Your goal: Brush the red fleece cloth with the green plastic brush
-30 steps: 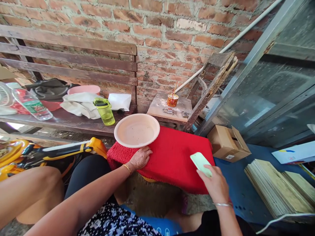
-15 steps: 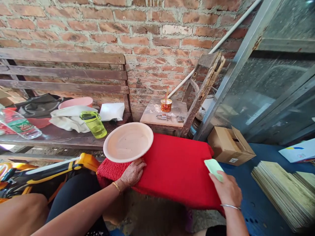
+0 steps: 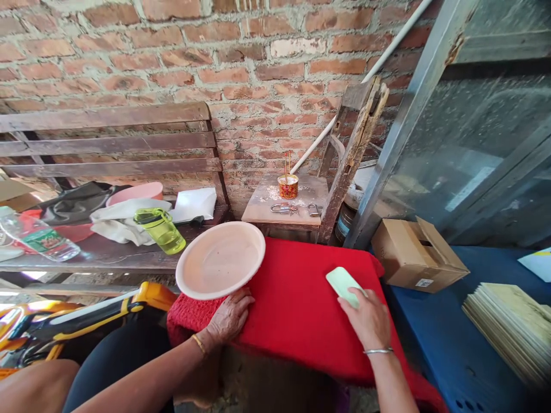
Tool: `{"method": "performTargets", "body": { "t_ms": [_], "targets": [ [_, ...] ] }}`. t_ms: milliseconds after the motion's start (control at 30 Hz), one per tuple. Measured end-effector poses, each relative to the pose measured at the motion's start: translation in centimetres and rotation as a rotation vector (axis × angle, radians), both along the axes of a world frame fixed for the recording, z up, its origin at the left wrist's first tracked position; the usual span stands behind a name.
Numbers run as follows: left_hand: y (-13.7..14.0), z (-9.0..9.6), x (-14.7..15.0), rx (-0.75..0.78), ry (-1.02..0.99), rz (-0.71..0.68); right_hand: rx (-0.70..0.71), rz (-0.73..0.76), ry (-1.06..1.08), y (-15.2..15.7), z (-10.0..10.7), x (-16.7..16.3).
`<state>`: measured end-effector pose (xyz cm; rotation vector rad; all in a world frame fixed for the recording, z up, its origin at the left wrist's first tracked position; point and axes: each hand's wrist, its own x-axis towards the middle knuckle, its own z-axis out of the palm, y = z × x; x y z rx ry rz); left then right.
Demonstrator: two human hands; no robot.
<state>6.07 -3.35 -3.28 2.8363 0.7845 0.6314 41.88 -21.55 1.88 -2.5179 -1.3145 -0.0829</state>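
A red cloth [image 3: 297,321] covers the low surface in front of me, with a bunched, rough part at its left. My left hand [image 3: 230,316] lies flat on the cloth's near edge, just below a pale pink basin [image 3: 219,261], holding nothing. The basin rests on the cloth's left end. My right hand [image 3: 368,318] grips a pale green flat block with rounded corners [image 3: 343,281] over the right half of the cloth. My fingers cover its near end, and its underside is hidden.
A chair [image 3: 258,209] behind holds a red-gold incense pot [image 3: 288,186] and padlocks [image 3: 282,208]. On the bench [image 3: 107,259] at left are a green bottle [image 3: 166,232] and clothes. To the right, a cardboard box [image 3: 415,261] and stacked sheets [image 3: 512,321] sit on a blue surface [image 3: 424,321].
My right hand has moved left with the pale green block, from near the cloth's right edge further onto it. My left hand stays by the basin. The view has shifted slightly.
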Motion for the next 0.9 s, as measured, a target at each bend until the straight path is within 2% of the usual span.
{"method": "performTargets", "body": {
  "t_ms": [67,133,200,233,300,367,433,500,600,667,733,900],
  "targets": [
    [0.0,-0.2,-0.1,0.004,-0.003,-0.004,-0.032,-0.217,-0.005,-2.5,0.2,3.0],
    [0.0,-0.2,-0.1,0.005,-0.008,-0.007,0.005,-0.400,0.004,-4.7,0.3,5.1],
    [0.0,-0.1,-0.1,0.000,-0.010,-0.006,0.116,-0.433,0.076,-5.8,0.2,5.4],
    [-0.1,0.0,-0.1,-0.004,-0.009,-0.007,0.180,-0.381,0.143,-6.0,0.0,4.8],
    [-0.1,0.2,0.0,-0.004,-0.005,-0.010,0.272,-0.188,0.302,-5.6,-0.6,2.9],
    [-0.2,0.6,0.1,0.002,0.004,-0.012,0.282,0.023,0.419,-5.2,-1.2,1.3],
    [-0.3,0.9,0.2,0.005,0.015,-0.007,0.245,0.112,0.450,-5.7,-1.6,1.0],
    [-0.4,1.0,0.3,-0.003,0.029,0.001,0.204,0.010,0.407,-7.1,-1.6,2.5],
    [-0.5,1.2,0.3,-0.028,0.046,0.007,0.180,-0.339,0.261,-9.4,-1.2,5.9],
    [-0.5,1.3,0.4,-0.042,0.056,0.011,0.221,-0.449,0.201,-9.8,-1.1,7.1],
    [-0.6,1.5,0.5,-0.044,0.062,0.016,0.280,-0.377,0.209,-8.7,-1.3,6.7],
    [-0.6,1.6,0.7,-0.006,0.047,0.006,0.310,0.079,0.196,-2.4,-2.3,0.3]
  ]
}}
